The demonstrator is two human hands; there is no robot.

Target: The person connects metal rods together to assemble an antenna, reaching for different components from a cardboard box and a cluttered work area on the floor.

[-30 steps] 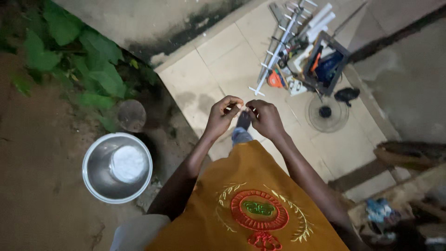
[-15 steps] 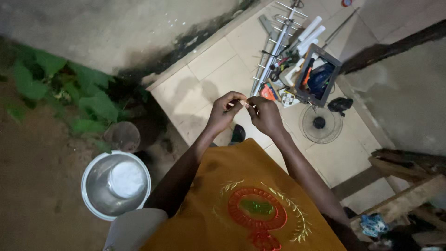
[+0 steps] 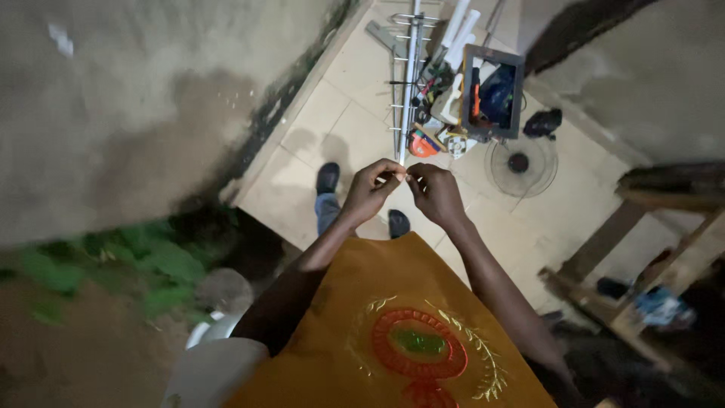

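Head view | left hand (image 3: 371, 189) and right hand (image 3: 436, 193) are met fingertip to fingertip, pinched on a small pale piece (image 3: 402, 177), too small to identify, held above the tiled floor (image 3: 317, 128) | grip best kept light, hands close.

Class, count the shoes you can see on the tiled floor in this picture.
2. One dark shoe is left of the left hand; the other shoe shows below and between the left hand and the right hand. Part of it may be hidden by the orange cloth.
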